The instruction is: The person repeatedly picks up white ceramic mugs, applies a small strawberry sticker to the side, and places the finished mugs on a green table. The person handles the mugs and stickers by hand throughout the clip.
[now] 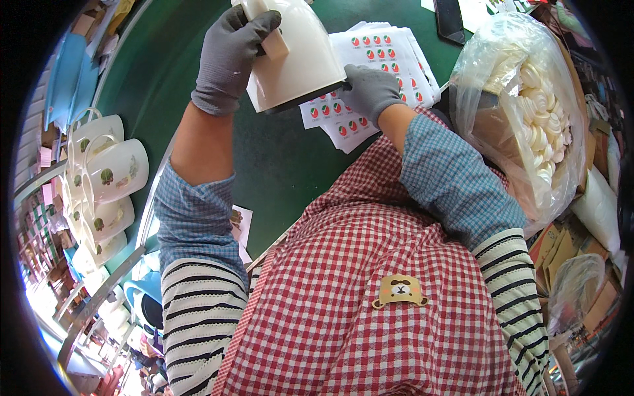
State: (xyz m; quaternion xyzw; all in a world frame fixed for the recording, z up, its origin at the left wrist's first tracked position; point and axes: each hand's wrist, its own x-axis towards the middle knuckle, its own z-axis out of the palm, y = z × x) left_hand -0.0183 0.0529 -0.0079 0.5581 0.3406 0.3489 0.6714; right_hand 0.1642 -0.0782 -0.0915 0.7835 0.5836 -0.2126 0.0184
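In a grey knitted glove, my left hand (pixel 230 54) grips the handle of a glossy cream plastic jug or kettle body (pixel 302 64) with a dark rim at its lower end. The body is held tilted over the green table. My right hand (pixel 371 91), gloved alike, is at the lower right corner of the body, fingers at its dark rim; whether they grip it cannot be told. Beneath and behind the right hand lie fanned sheets of red and green round stickers (pixel 381 39).
A clear plastic bag of cream plastic parts (pixel 540 119) stands at right. A dark phone (pixel 449 22) lies at the table's far side. Stacked white containers with handles and plant prints (pixel 119 171) stand at left. A printed paper (pixel 242 230) lies near the table's front edge.
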